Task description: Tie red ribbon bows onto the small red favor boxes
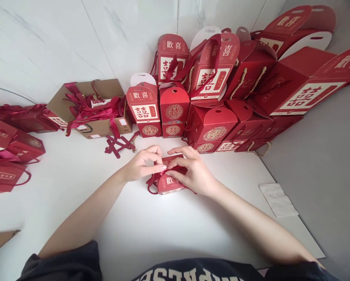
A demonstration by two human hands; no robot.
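Observation:
A small red gift box (167, 185) with pale characters on its rounded flaps sits on the white table, in front of me. Dark red ribbon (153, 179) runs over its top, and a cord loop hangs at its left side. My left hand (144, 164) pinches the ribbon at the middle of the box top with thumb and forefinger. From the other side, my right hand (194, 169) closes thumb and fingers on the same ribbon, the fingertips of both hands nearly meeting. The ribbon's knot or crossing is mostly hidden by the fingers.
Behind the hands, stacked red gift boxes (175, 111) line the wall. A cardboard box (103, 127) holds ribbons, with a red character-shaped cutout (120, 146) before it. More red boxes (25, 144) stand at left. White tissue (278, 200) lies right, cardboard (0, 241) at lower left.

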